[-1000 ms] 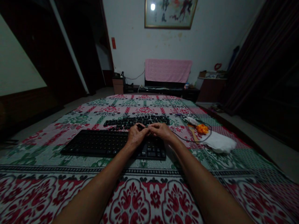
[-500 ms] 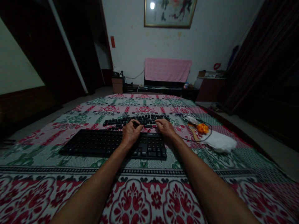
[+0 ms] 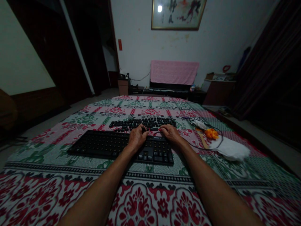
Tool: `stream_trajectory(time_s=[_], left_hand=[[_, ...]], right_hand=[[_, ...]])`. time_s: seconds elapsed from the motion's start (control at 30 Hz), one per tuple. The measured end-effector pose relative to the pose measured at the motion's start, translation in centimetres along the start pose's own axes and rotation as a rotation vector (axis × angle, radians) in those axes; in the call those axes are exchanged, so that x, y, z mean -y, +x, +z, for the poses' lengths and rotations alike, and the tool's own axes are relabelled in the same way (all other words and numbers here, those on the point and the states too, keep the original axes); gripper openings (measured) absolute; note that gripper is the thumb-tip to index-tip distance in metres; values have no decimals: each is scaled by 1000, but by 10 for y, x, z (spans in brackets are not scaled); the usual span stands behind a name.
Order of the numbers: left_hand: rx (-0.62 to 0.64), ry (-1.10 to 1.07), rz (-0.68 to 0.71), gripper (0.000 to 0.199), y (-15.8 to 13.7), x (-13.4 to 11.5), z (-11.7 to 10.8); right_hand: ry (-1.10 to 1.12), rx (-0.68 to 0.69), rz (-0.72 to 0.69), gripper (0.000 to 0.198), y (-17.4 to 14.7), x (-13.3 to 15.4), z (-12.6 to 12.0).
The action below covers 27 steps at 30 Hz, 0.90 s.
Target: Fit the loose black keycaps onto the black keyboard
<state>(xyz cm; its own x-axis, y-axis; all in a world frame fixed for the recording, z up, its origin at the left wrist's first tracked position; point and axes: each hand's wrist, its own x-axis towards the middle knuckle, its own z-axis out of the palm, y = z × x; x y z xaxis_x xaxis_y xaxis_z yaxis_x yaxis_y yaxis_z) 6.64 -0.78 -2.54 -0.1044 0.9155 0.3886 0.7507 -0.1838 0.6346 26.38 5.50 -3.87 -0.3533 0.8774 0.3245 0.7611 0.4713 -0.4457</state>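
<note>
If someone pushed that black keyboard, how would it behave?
The black keyboard looks a stiff, flat slab, so it should shift without bending. Lying low and wide, it is unlikely to tip. Pushed forward, it would probably disturb the loose black keycaps just beyond it.

Your bare left hand (image 3: 136, 138) hides part of the black rectangular keyboard (image 3: 101, 144); the small dark shape (image 3: 144, 128) at its fingertips is too tiny to identify. The top edge crops your view of the gold-framed wall picture (image 3: 178, 15).
</note>
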Motion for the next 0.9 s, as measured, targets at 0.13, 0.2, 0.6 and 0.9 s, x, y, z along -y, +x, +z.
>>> stream_trajectory(time_s=[0.13,0.2,0.6,0.9], left_hand=[[31,79,-18,11,-5,-8,-3],[43,101,-30,13,-7,-11,-3],[72,192,-79,19,-11,-17,-2],[30,154,-102,21,-5,-13,-6]], right_hand=[[-3,-1,-5,32,-3,0,-1],[-25,4,7,32,-4,1,-2],[-88,50,34,32,-4,4,-5],[68,-12,119,27,-2,-1,-1]])
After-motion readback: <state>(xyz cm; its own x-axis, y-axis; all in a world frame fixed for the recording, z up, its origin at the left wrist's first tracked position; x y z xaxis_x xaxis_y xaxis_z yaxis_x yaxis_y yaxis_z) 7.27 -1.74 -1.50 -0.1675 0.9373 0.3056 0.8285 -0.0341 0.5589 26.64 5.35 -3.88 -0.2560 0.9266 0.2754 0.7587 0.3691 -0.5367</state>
